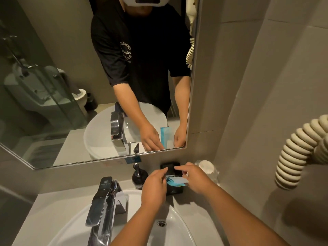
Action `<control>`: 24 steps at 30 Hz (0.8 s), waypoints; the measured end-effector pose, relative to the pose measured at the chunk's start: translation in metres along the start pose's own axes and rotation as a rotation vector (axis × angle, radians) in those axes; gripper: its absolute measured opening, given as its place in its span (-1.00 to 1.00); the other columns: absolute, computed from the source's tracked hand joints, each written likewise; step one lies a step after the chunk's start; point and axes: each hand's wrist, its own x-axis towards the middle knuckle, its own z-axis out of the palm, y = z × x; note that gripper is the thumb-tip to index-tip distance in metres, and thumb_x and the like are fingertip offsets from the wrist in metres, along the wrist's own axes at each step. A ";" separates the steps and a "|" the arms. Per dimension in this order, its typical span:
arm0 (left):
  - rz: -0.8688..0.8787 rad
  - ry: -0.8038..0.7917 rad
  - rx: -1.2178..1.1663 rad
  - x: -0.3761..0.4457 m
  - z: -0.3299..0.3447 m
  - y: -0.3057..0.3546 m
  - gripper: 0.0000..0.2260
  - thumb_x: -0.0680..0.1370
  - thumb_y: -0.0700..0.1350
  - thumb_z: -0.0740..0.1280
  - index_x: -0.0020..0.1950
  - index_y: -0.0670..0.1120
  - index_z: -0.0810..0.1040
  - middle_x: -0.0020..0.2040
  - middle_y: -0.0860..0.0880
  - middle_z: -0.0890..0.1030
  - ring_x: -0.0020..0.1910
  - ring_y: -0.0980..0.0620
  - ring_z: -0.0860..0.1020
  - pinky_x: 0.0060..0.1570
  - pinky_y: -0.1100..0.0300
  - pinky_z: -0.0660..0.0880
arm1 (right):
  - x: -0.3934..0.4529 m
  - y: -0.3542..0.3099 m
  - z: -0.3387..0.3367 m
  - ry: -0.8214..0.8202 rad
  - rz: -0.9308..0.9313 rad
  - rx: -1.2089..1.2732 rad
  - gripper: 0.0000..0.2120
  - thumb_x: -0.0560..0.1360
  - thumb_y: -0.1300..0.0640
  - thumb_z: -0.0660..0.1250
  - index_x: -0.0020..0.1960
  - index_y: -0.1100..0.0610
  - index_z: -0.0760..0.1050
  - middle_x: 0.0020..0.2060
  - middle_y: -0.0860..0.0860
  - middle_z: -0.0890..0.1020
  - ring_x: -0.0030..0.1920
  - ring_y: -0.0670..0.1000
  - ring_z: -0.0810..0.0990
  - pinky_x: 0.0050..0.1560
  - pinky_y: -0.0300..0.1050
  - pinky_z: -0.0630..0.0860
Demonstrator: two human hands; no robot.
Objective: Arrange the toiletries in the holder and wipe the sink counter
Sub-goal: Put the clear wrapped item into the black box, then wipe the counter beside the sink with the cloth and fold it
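Observation:
A black box-shaped holder (171,168) stands on the grey counter (193,208) against the wall, below the mirror. Blue and white toiletry packets (174,181) stick out of its top. My left hand (156,187) is at the holder's left side, with its fingers pinching the packets. At the holder's right side, my right hand (194,178) has its fingers on the packets' right end. Both hands hide much of the holder's front.
A dark soap pump bottle (139,176) stands left of the holder. Wrapped cups (206,167) sit to its right. A chrome faucet (102,201) rises over the white basin (179,222). A coiled hairdryer cord (291,157) hangs at right. The mirror (71,86) reflects a person.

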 end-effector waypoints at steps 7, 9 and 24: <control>-0.038 -0.032 0.093 -0.050 -0.022 -0.001 -0.64 0.61 -0.16 0.15 0.42 -0.06 0.38 0.36 -0.06 0.47 0.27 -0.04 0.48 0.22 0.20 0.37 | -0.055 -0.008 -0.007 0.244 0.156 -0.059 -0.63 0.55 0.24 0.17 0.30 0.04 0.52 0.29 -0.03 0.50 0.21 0.04 0.51 0.12 -0.24 0.38; -0.039 -0.083 0.202 -0.078 -0.028 -0.005 -0.65 0.61 -0.08 0.13 0.39 -0.07 0.38 0.33 -0.08 0.49 0.26 -0.07 0.46 0.23 0.12 0.38 | -0.089 -0.013 0.000 0.278 0.175 -0.176 -0.66 0.59 0.09 0.17 0.34 0.03 0.47 0.34 -0.01 0.50 0.25 0.03 0.47 0.17 -0.20 0.38; 0.173 -0.193 0.606 -0.237 -0.095 -0.085 -0.53 0.47 0.28 0.10 0.25 0.04 0.41 0.20 0.03 0.55 0.14 0.01 0.49 0.20 0.12 0.43 | -0.235 -0.097 0.108 -0.033 -0.044 -0.528 -0.37 0.54 -0.28 0.13 0.52 -0.01 0.17 0.53 -0.04 0.25 0.53 0.02 0.15 0.52 -0.03 0.02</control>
